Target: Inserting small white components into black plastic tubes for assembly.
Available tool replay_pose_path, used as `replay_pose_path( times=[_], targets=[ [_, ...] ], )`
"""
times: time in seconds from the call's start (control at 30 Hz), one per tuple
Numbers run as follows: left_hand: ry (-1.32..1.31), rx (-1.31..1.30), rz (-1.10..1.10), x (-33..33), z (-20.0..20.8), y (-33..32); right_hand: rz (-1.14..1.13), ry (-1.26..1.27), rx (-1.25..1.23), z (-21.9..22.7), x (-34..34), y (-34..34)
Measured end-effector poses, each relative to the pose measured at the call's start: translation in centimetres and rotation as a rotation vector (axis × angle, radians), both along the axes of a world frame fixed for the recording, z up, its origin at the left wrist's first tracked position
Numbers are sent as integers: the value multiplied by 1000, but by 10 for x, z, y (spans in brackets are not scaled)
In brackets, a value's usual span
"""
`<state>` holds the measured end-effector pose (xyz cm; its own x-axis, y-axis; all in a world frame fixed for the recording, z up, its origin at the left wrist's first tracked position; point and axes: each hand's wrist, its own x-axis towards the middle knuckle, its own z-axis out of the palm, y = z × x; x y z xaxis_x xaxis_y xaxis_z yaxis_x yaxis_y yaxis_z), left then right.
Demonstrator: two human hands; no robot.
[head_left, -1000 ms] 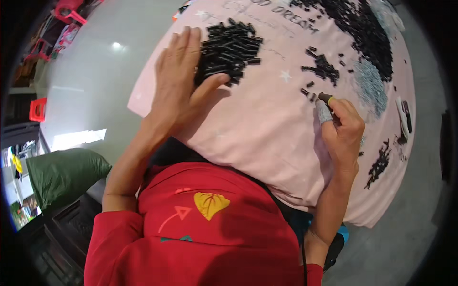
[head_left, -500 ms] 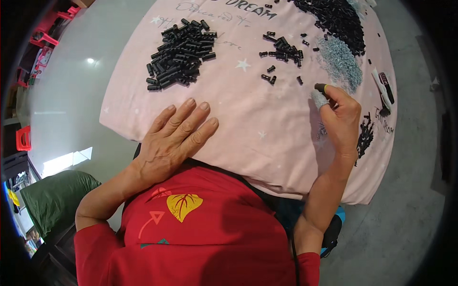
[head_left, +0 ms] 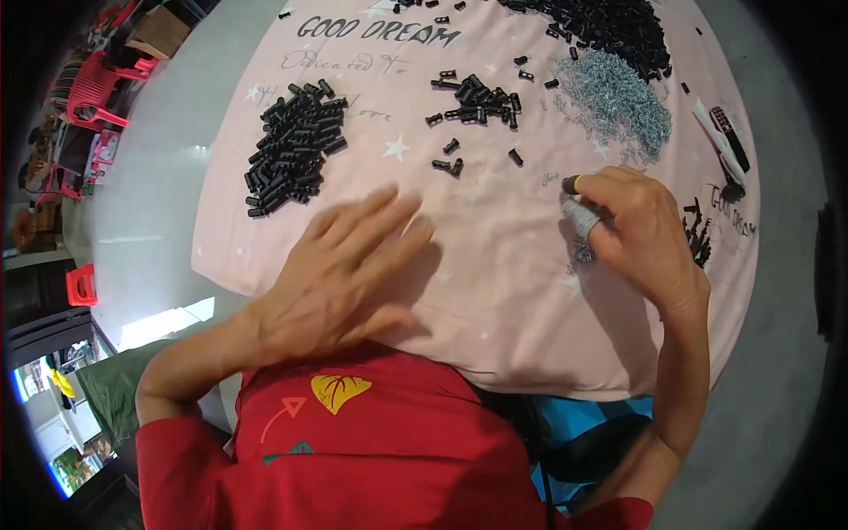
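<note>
My left hand [head_left: 340, 269], slightly blurred, is raised just over the pink cloth [head_left: 495, 309] with its fingers spread and nothing in them. On the right, my right hand [head_left: 636, 221] has thumb and index finger bent close together. Grey wrapping covers the thumb, and a black cover with a yellow edge sits on the index fingertip. Whether a small piece lies between them is hidden. Beneath the thumb is a little heap of small silvery metal pieces [head_left: 580, 253]. A few more metal pieces [head_left: 549, 178] lie beside the index fingertip. Ahead is a loose group of black plastic tube-shaped parts [head_left: 481, 102].
A neat heap of black tube parts [head_left: 296, 146] lies at left. Far right hold a large black pile [head_left: 609, 35] and a silvery metal pile [head_left: 618, 106]. Near the right edge are a black handheld object with buttons [head_left: 730, 137] and thin black pieces [head_left: 698, 240]. A red chair [head_left: 95, 93] stands on the floor.
My left hand has lifted off the cloth and shifted right, its thumb now showing. My right hand has come down toward the small metal heap. The view has tilted, so the table sits differently.
</note>
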<state>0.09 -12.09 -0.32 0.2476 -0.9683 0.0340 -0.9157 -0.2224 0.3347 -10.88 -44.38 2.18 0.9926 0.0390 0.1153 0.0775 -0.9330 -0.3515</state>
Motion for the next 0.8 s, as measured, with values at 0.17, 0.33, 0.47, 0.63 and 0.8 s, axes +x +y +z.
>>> replay_pose_path(
  times=[0.17,0.33,0.47,0.63,0.8],
  targets=[
    [-161,-166,185,52,-33,-80,121,30,-111,2,-7,2],
    [-151,-248,165,83,-50,-144,144,68,-67,6,-15,-11],
    [-63,-188,35,69,-35,-149,105,40,-38,6,-19,-16],
    [-48,-253,-29,47,-34,-122,51,2,-45,-2,-22,-12],
    [0,-251,-3,46,-31,-98,-3,-95,-93,-9,-6,12]
  ],
)
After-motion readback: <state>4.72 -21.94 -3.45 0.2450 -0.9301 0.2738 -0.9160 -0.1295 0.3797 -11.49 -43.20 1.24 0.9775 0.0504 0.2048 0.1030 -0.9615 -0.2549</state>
